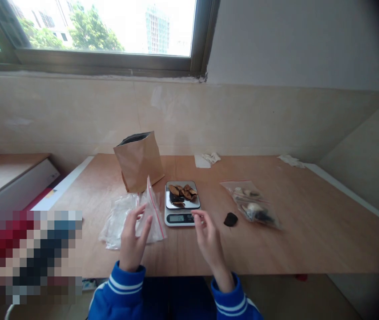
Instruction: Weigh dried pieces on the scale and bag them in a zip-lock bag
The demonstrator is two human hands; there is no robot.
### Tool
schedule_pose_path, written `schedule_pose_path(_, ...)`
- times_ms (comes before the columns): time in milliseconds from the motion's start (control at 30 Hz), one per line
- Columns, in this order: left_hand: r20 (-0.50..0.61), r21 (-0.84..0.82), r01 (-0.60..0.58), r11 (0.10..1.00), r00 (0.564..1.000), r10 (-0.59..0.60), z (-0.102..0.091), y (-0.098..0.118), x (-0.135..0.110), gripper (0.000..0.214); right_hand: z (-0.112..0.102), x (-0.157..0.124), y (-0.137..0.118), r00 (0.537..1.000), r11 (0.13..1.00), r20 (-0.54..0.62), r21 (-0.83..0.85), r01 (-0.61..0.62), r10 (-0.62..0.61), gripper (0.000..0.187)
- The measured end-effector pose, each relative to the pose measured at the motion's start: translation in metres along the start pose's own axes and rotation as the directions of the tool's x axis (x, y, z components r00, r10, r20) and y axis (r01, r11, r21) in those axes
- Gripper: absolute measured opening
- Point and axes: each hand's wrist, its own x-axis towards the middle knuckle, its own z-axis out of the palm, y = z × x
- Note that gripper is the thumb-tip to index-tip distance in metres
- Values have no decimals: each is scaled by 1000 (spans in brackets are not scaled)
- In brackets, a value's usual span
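A kitchen scale with a lit display stands in front of me, and brown dried pieces lie on its plate with some black ones. My left hand is over the clear zip bags, thumb and fingers apart; I cannot tell whether it touches the upright bag. My right hand hovers at the scale's front right corner, its fingers stretched and nothing visible in them. To its right, a flat black piece rests on the table.
Behind the zip bags stands an opened brown paper bag. On the right lie filled zip bags with pale and dark contents. Crumpled white scraps sit along the table's back edge. A blurred-out patch covers the left front corner.
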Motion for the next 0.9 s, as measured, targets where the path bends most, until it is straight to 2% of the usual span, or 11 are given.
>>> schedule_pose_path(100,30,-36,-21,999,999,22,10,14,-9,39,22,-1,-35,980,983,194,174,-64,30,23)
schedule_pose_path(233,39,-86,26,996,999,-23,20,16,-16,43,36,9,-57,973,968,229,235,-88,33,19)
schedule_pose_path(367,-17,-142,0,990,1000,-3,17,17,-17,58,36,15,-60,954,960,298,249,-125,47,18)
schedule_pose_path(533,101,-243,-46,969,992,73,8,19,-20,51,36,14,-60,943,955,318,235,-181,101,18)
schedule_pose_path(700,83,-259,-86,962,990,111,4,20,-19,50,34,16,-63,935,962,348,224,-153,68,22)
schedule_pose_path(900,45,-187,-96,978,993,107,-1,25,-12,62,26,20,-72,896,974,444,211,-81,-21,15)
